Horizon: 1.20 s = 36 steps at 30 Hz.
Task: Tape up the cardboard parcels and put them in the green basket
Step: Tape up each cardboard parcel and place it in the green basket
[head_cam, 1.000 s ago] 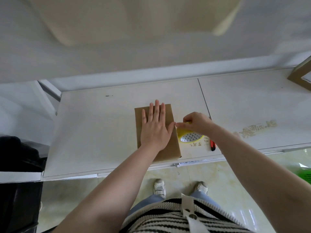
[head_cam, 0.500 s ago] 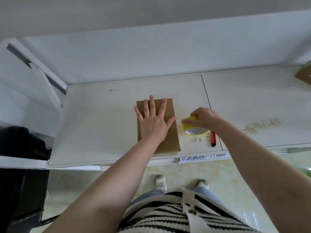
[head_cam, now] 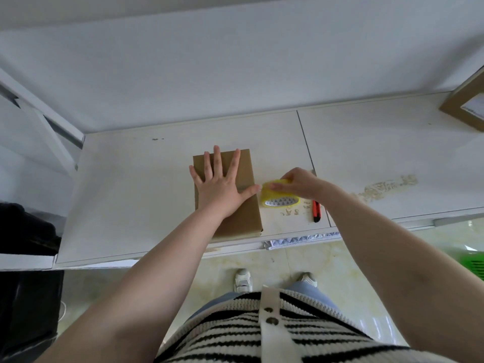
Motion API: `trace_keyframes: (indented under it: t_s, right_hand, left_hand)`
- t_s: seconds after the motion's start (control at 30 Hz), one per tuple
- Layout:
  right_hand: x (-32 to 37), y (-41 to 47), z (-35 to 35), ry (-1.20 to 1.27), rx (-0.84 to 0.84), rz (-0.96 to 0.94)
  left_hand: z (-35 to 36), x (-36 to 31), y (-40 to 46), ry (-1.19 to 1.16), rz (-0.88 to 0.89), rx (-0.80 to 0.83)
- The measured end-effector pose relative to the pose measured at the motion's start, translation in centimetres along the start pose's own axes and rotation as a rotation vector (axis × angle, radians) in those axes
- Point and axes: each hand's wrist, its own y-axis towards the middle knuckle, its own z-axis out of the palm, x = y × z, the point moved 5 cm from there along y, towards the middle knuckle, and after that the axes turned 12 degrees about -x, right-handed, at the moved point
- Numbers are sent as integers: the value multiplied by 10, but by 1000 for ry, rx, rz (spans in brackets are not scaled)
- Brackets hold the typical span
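Cardboard parcel [head_cam: 242,216] is lying flat on the white surface [head_cam: 136,195], its near end reaching almost to the front edge, roughly midway along the left panel. We are pressing our left hand [head_cam: 218,188] down on its top, fingers [head_cam: 216,159] straight and spread, the thumb stretching out toward the parcel's right edge. Just beside that edge, our right hand [head_cam: 301,183] is gripping the yellow tape roll [head_cam: 279,196], fingers curling over its top while the roll is resting on the surface; the roll is sitting very close to the left thumb tip, though we cannot tell whether a strip of tape is running between roll and parcel. A red utility knife [head_cam: 316,211] is lying just right of the roll, near the seam between the two panels and pointing toward the front edge. Brownish residue [head_cam: 387,186] is marking the right panel. At the far right corner of the surface another cardboard box [head_cam: 463,106] is showing only partly. Down on the floor at the right edge of the view, a corner of the green basket [head_cam: 475,264] is peeking in, well apart from the parcel. Below us, a striped knit top [head_cam: 235,336] and two pale shoes [head_cam: 243,280] are showing above the glossy floor.
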Motion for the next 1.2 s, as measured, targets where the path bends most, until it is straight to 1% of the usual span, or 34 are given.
trace_keyframes:
  t_s: [0.03,0.13,0.2,0.27,0.3,0.37,0.43,0.57,0.67,0.77,0.83,0.87,0.9,0.97,1.0,1.03,1.1,1.13,1.2]
  right_hand:
    - [1,1,-1,-38,-18,3]
    - [10,5,-11,-285,-59,-1]
    - [20,8,-14,-419,-50,-29]
    - [22,8,-15,-474,-28,-54]
    - [19,6,-14,-451,-9,-58]
    - [6,1,-14,-307,18,-33]
    - [-2,-3,-15,-201,-2,-10]
    - [1,3,-15,-249,-65,-10]
    - [-1,2,-16,-242,-85,-18]
    - [-7,-4,-14,-77,-120,-12]
    - [-11,-8,-17,83,-219,0]
    - [-16,-10,-22,123,-313,23]
    - [-24,-13,-27,117,-425,71]
    - [-44,-24,-36,-3,-625,232]
    - [-53,-31,-36,-73,-665,314]
    - [-61,-36,-34,-127,-649,376]
    - [-71,-41,-23,-171,-535,443]
    - [-73,-42,-17,-167,-492,458]
    - [-75,-41,-10,-134,-472,475]
  left_hand:
    - [1,0,0,3,1,1]
    - [2,0,0,6,0,5]
    - [2,0,1,19,-1,15]
    - [3,2,2,28,-9,35]
    - [4,2,2,28,-12,45]
    - [4,1,2,20,-14,55]
    - [3,0,2,20,-11,54]
    - [1,-1,1,18,-17,75]
    - [1,0,1,16,-20,67]
    - [1,-1,3,12,-21,64]
    - [1,-1,2,18,-22,67]
    - [1,-1,2,20,-20,66]
    - [1,-1,2,20,-18,63]
    - [0,-1,2,20,-16,63]
    - [0,-1,2,21,-17,63]
    - [0,-1,2,22,-17,64]
    - [-1,-2,1,23,-15,61]
    - [-1,-2,1,23,-14,56]
    - [-1,-2,1,17,-13,47]
